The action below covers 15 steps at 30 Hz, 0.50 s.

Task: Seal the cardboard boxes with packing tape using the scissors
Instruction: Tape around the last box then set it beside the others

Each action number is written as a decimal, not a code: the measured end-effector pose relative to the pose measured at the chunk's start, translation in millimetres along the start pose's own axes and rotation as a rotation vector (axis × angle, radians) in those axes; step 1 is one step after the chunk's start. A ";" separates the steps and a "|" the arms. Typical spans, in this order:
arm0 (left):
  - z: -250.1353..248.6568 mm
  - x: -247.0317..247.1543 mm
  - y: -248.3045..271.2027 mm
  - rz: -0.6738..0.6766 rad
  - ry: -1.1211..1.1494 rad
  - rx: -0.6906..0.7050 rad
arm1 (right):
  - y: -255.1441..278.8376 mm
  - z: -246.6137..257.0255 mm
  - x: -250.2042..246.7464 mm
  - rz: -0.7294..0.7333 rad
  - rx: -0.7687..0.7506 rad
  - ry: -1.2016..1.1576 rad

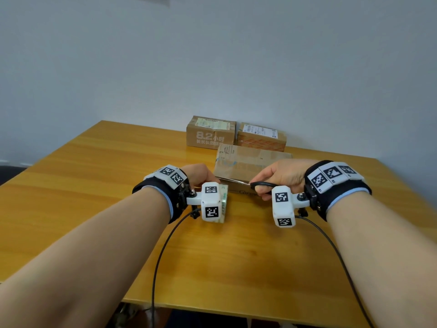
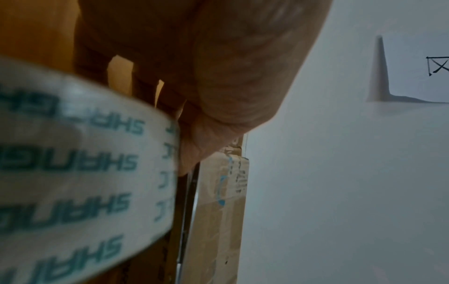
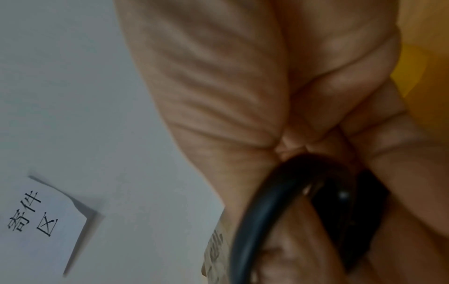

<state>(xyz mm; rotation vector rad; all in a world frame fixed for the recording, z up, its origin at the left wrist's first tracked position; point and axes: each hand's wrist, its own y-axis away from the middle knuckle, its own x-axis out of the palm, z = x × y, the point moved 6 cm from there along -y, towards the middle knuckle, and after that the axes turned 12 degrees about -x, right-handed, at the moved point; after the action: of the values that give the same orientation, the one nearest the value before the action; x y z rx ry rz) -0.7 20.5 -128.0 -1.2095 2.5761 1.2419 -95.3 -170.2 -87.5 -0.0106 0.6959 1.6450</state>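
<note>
- Left hand (image 1: 201,175) curled round tape roll (image 1: 223,202), just off the near box (image 1: 250,166).
- Right hand (image 1: 281,175) closed through black scissors (image 1: 262,185) handles, blades against that box's front edge.
- Two more boxes (image 1: 210,131) behind, on the tabletop (image 1: 94,185).

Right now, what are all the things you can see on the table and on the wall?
cardboard boxes: three, brown; one near the hands, two side by side behind it near the wall
tape roll: one, clear with teal letters on its core; held by the left hand
scissors: one pair, black handles; in the right hand, blades pointing toward the left hand
table: one, yellow wood
paper sign: one, white with black characters; on the wall
cables: two, black; running from the wrist cameras
left hand: grips the tape roll
right hand: grips the scissors
</note>
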 end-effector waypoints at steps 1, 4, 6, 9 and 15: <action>0.6 -1.0 0.8 -0.009 -0.021 0.007 | 1.2 1.2 1.6 0.007 0.003 0.013; 2.2 -7.1 8.4 -0.045 -0.048 0.000 | 4.3 4.1 2.3 0.002 0.008 0.074; 4.0 -11.0 16.9 -0.062 -0.103 -0.025 | 6.6 5.9 2.2 0.003 0.012 0.163; 5.7 -14.2 29.7 -0.066 -0.163 -0.032 | 10.2 7.8 2.7 -0.009 0.022 0.241; 9.3 -16.9 42.2 -0.038 -0.146 -0.054 | 18.1 16.8 24.2 -0.037 0.022 0.583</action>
<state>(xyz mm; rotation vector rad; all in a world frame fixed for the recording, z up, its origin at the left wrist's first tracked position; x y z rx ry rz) -19.5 53.3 -101.1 -1.1254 2.4209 1.3458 -110.5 -141.6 -75.4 -0.5009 1.1445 1.6048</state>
